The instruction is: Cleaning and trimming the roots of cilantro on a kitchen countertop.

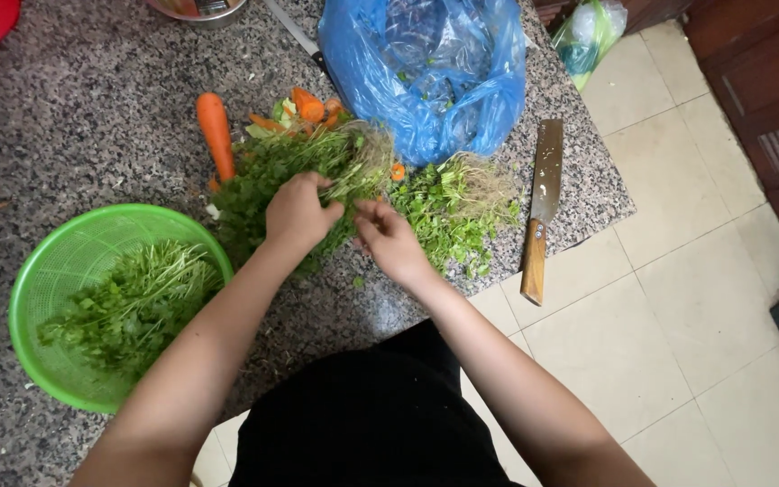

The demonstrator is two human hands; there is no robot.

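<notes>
Your left hand grips a bunch of herbs on the counter; your right hand pinches stems from it. Progress appears partial: the green basket holds sorted greens, while a second pile waits beside the knife. The herbs hide your fingertips.

A crumpled blue plastic bag lies open on the counter; a green-white bag sits on the floor.
</notes>
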